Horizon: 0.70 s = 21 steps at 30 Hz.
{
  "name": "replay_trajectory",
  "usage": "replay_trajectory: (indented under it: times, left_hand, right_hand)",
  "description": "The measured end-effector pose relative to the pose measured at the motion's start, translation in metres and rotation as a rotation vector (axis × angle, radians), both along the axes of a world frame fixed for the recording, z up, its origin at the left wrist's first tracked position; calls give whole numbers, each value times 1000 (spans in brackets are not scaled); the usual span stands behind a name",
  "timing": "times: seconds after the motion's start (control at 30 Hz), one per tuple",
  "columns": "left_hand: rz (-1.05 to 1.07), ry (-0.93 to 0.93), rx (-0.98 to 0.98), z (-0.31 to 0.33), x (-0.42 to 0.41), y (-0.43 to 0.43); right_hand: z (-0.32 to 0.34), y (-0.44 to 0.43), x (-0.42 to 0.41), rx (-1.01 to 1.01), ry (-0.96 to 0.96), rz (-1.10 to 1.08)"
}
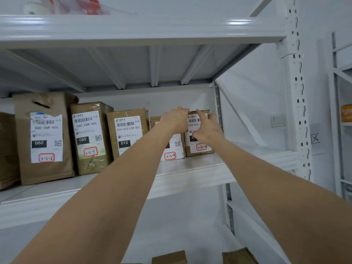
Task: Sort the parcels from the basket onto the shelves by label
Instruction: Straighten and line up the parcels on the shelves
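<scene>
Where the middle shelf [190, 169] reaches its right end, six brown parcels stand upright in one row, printed labels facing out.

- Far-left parcel [7, 149]: cut off by the frame.
- Parcel 3-2-6 [45, 138]: tallest, printed 060-06B-A05.
- Parcel 3-2-7 [88, 138]: taped, printed 060-06B-A05, just beside the former.
- Parcel 010-010-L30-551 [127, 132]: handwritten tag hidden behind the left forearm.
- Parcel 3-2-9 [171, 152]: mostly covered by the left forearm.
- Parcel 3-2-10 [198, 149]: last in the row, nearest the shelf's right edge, touching 3-2-9; base resting on the shelf.

Left hand [176, 119]: fingers curled together over the top left corner of parcel 3-2-10. Right hand [207, 128]: laid on its front face, fingers hooked over the top edge; the thumb's position cannot be told.

Upper shelf [133, 25]: holds red-and-white plastic bags [76, 4], contents not legible.

Below the middle shelf, at the bottom of the view: two cardboard boxes [169, 257], tops only; what carries them cannot be told.

Neighbouring rack [335, 111], right: one orange item [346, 113], partly visible.
</scene>
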<state>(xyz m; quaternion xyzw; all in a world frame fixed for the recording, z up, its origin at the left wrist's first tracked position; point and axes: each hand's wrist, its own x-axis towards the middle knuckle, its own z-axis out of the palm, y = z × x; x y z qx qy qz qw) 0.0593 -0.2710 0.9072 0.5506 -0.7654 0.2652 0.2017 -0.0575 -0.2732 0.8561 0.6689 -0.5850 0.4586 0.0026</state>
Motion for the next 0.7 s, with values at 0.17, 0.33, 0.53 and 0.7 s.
replay_trajectory:
  times: [0.17, 0.33, 0.53, 0.7]
  left_hand:
    - [2, 2, 21, -2, 6, 12]
    - [55, 6, -38, -10, 18, 38]
    - [244, 37, -135, -39, 49, 82]
    - [301, 71, -142, -66, 83, 121]
  right_hand:
    - [2, 13, 2, 9, 19, -28]
    - [1, 30, 10, -22, 22, -32]
    - [-12, 61, 55, -144, 120, 48]
    - [-35, 101, 90, -194, 181, 131]
